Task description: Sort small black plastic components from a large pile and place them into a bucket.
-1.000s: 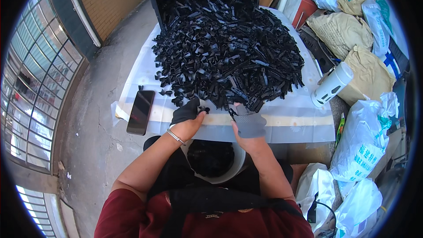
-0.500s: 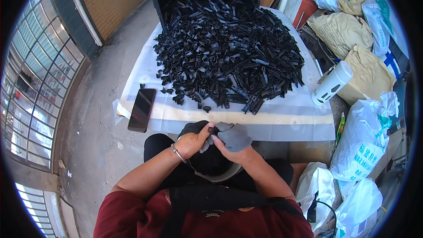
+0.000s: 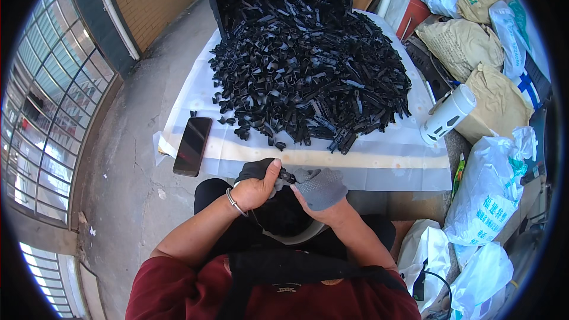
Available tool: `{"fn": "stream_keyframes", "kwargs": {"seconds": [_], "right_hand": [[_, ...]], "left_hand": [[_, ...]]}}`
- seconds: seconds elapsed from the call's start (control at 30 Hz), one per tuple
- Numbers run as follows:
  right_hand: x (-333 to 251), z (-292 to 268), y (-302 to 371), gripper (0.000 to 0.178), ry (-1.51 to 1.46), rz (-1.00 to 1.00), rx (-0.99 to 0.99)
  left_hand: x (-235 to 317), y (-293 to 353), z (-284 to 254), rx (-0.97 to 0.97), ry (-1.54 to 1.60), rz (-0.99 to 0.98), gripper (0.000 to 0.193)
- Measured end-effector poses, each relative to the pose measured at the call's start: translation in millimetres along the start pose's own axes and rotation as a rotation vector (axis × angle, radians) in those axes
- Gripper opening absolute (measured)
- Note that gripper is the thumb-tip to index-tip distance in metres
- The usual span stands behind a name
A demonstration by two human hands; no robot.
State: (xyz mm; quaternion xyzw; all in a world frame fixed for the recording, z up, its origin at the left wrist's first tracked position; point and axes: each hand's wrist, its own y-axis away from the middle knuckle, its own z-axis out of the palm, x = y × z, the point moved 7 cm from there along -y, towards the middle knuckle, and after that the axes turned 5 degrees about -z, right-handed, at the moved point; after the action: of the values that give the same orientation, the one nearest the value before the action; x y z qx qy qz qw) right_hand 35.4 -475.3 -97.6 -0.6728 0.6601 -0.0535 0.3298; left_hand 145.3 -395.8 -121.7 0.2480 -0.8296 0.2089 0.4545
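The left hand (image 3: pixel 258 182) and right hand (image 3: pixel 320 188) both pinch a small black part (image 3: pixel 287 176), fingers folded, above the bucket (image 3: pixel 294 240).

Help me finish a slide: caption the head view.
Dark-gloved left hand and grey-gloved right hand hold a small black part near a round pale bucket and heaped black pieces.

Dial centre: between left hand (image 3: pixel 256 181) and right hand (image 3: pixel 320 189), 12 straight ahead.
Heap of black pieces (image 3: pixel 314 77): 12 to 1 o'clock, barring the way forward.
Loose pieces (image 3: pixel 280 145): low, just ahead at 12.
Front cloth strip (image 3: pixel 385 161): flat passage, 2 to 3 o'clock.
Phone (image 3: pixel 192 147): flat obstacle, 10 o'clock.
White bottle (image 3: pixel 448 114): 2 o'clock, by the cloth's edge.
Sacks (image 3: pixel 462 47): crowded, 2 to 3, past the bottle.
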Motion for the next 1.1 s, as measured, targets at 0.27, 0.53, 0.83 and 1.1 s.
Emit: {"fn": "stream_keyframes", "kwargs": {"seconds": [0.27, 0.53, 0.83, 1.1], "right_hand": [[-10.1, 12.2, 7.0, 0.029, 0.148, -0.051, 0.005], [-17.7, 3.4, 3.8, 0.019, 0.062, -0.098, 0.138], [-25.4, 7.7, 15.0, 0.023, 0.047, -0.1, 0.211], [-19.7, -3.2, 16.7, 0.028, -0.041, -0.056, 0.174]], "left_hand": [[16.0, 7.7, 7.0, -0.068, -0.135, 0.028, 0.033], [8.2, 10.8, 3.4, -0.225, 0.1, -0.16, 0.042], [-50.4, 36.3, 41.1, -0.313, 0.958, -0.809, 0.051], [10.4, 25.7, -9.3, -0.304, 0.095, -0.665, 0.044]]}}
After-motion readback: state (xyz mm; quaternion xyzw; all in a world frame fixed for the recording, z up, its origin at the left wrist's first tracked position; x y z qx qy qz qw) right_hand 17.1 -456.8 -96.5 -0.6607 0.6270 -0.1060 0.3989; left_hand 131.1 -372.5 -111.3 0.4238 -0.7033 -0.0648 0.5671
